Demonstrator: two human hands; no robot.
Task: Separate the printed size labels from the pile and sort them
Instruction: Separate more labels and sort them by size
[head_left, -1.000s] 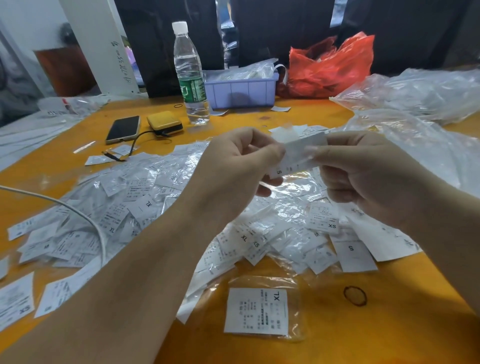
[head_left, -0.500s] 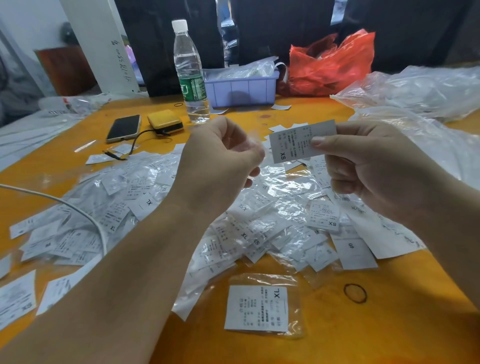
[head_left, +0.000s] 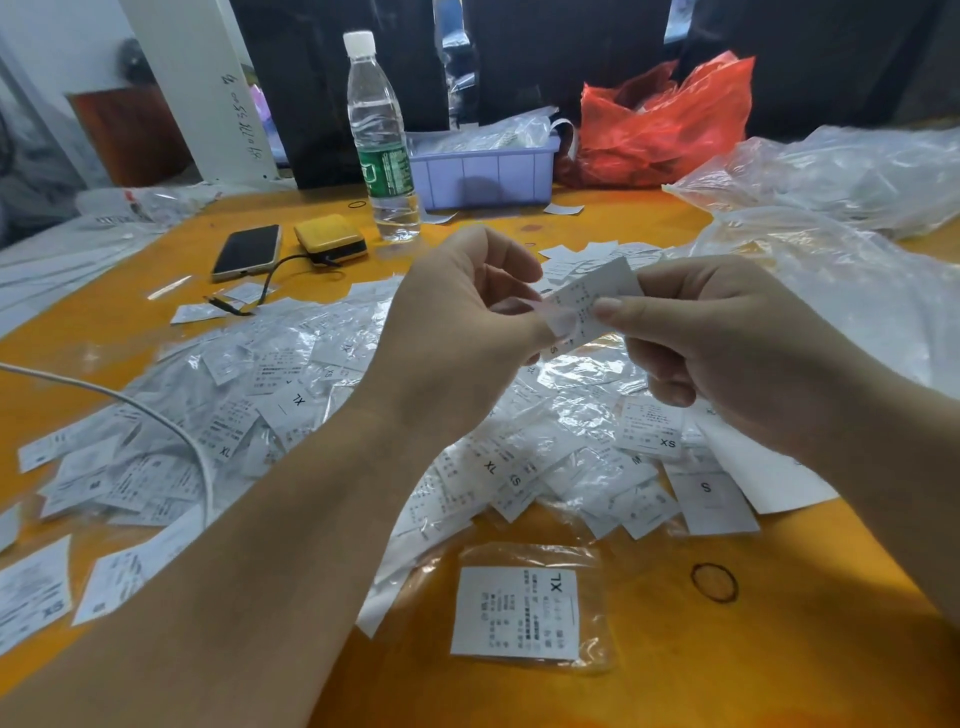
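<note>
Midair above the label pile (head_left: 322, 415), left hand (head_left: 457, 332) and right hand (head_left: 727, 353) pinching one printed size label (head_left: 587, 301), fingers clamped on its opposite ends.

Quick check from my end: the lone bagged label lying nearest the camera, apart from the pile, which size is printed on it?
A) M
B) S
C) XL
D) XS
C: the bagged label on the orange table reads XL at its upper right corner.
</note>
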